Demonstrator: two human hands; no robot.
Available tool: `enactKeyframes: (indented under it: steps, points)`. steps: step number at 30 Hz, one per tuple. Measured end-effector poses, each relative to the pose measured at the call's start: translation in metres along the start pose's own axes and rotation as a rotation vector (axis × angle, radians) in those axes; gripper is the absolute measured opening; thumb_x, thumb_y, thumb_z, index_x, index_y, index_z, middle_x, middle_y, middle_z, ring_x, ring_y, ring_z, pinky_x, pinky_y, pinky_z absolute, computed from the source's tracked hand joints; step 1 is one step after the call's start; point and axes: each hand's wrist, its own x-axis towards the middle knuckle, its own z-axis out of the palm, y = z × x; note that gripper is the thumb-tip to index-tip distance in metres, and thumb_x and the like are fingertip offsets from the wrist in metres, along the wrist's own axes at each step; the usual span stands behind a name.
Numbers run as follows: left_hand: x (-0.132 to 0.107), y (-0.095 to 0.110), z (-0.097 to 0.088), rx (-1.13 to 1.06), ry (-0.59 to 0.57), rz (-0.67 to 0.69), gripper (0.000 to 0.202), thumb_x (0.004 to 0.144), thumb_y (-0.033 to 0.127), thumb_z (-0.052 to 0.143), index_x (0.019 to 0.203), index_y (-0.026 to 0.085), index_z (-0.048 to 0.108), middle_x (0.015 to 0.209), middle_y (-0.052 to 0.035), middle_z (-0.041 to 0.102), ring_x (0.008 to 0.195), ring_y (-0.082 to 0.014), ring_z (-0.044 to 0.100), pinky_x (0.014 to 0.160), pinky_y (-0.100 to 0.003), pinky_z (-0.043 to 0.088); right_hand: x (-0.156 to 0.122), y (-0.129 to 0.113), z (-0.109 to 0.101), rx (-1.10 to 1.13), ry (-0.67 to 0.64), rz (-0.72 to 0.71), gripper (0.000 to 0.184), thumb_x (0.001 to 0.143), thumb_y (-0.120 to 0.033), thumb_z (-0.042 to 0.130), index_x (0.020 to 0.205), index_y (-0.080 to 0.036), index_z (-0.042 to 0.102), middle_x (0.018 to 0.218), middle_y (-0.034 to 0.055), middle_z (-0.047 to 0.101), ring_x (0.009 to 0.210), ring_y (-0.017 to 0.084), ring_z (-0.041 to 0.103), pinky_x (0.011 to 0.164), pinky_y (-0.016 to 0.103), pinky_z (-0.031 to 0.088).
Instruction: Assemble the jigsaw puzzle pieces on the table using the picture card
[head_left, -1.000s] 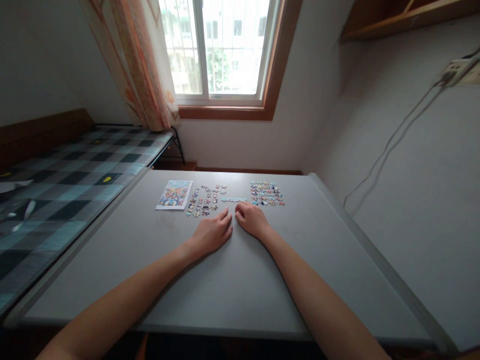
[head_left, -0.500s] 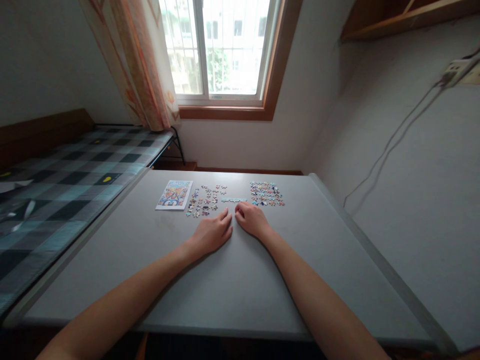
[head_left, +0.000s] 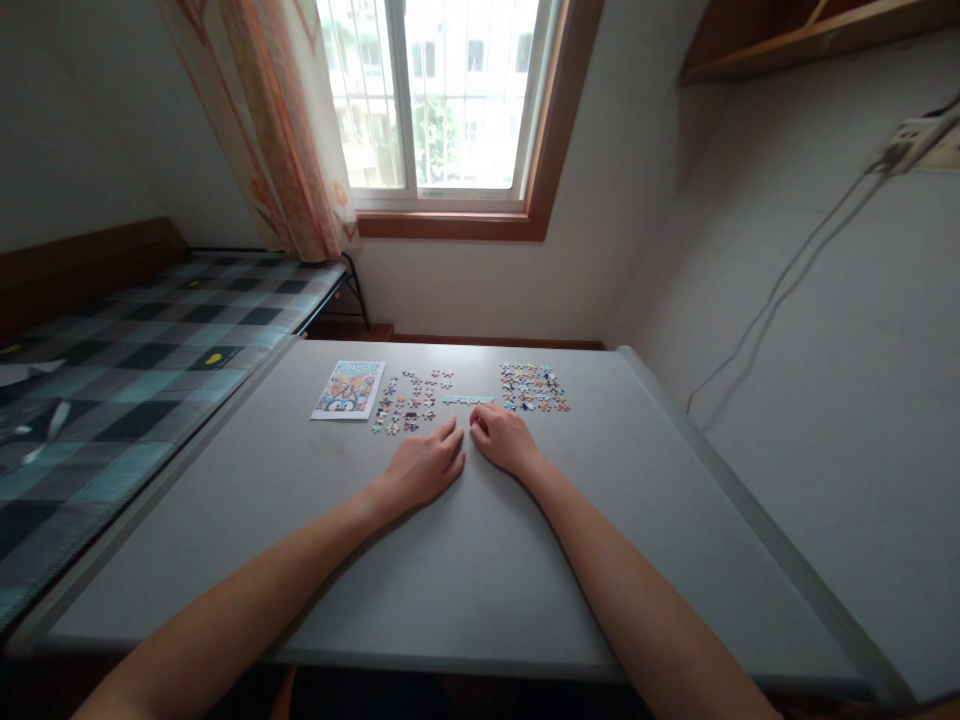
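Observation:
Both my hands rest side by side on a grey table (head_left: 465, 560). My left hand (head_left: 424, 465) lies palm down with its fingers stretched out flat and holds nothing. My right hand (head_left: 504, 438) lies beside it with the fingers curled under; nothing shows in it. Just beyond the fingertips lies a short joined strip of puzzle pieces (head_left: 468, 399). A loose scatter of pieces (head_left: 409, 403) lies to its left and a denser cluster of pieces (head_left: 533, 387) to its right. A colourful picture card (head_left: 349, 389) lies farther left.
A bed with a checked cover (head_left: 127, 370) runs along the table's left side. A window (head_left: 435, 100) with a patterned curtain (head_left: 270, 130) is behind the table. The wall on the right carries a cable (head_left: 780, 290), a power strip (head_left: 911, 140) and a wooden shelf (head_left: 810, 35).

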Motion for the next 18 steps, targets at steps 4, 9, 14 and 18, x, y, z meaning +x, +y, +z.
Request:
enactKeyframes:
  steps: [4, 9, 14, 18]
  points:
    - [0.0001, -0.0003, 0.0007, 0.014, -0.002, 0.001, 0.042, 0.091, 0.038, 0.033, 0.129, 0.024, 0.045, 0.141, -0.0092, 0.042, 0.091, -0.0214, 0.065, 0.077, -0.032, 0.051, 0.0002, 0.0006, 0.0003, -0.003, 0.011, -0.009, 0.016, 0.085, -0.02, 0.044, 0.085, -0.021, 0.06, 0.088, 0.0029, 0.063, 0.076, 0.014, 0.055, 0.069, 0.024, 0.035]
    - [0.0003, -0.0007, 0.0014, 0.015, 0.001, -0.001, 0.042, 0.091, 0.037, 0.033, 0.129, 0.023, 0.045, 0.14, -0.0091, 0.042, 0.09, -0.0216, 0.065, 0.076, -0.032, 0.051, 0.0004, 0.0005, 0.0009, -0.013, 0.011, -0.005, 0.016, 0.085, -0.021, 0.044, 0.085, -0.021, 0.06, 0.088, 0.003, 0.063, 0.076, 0.014, 0.055, 0.069, 0.024, 0.035]
    - [0.0003, -0.0001, 0.0008, 0.002, -0.001, -0.007, 0.041, 0.091, 0.037, 0.035, 0.129, 0.024, 0.046, 0.14, -0.0094, 0.042, 0.089, -0.0209, 0.065, 0.076, -0.032, 0.051, 0.0001, -0.0002, -0.0005, -0.019, 0.01, -0.004, 0.015, 0.085, -0.021, 0.045, 0.085, -0.02, 0.06, 0.088, 0.0029, 0.063, 0.075, 0.014, 0.055, 0.068, 0.024, 0.035]
    - [0.0002, 0.0, 0.0006, 0.005, 0.0, -0.006, 0.04, 0.091, 0.037, 0.035, 0.128, 0.024, 0.047, 0.14, -0.0087, 0.043, 0.089, -0.0207, 0.066, 0.076, -0.031, 0.051, 0.0002, 0.0006, -0.0001, -0.019, 0.019, -0.012, 0.015, 0.085, -0.021, 0.045, 0.084, -0.02, 0.06, 0.087, 0.003, 0.064, 0.075, 0.014, 0.055, 0.067, 0.024, 0.034]
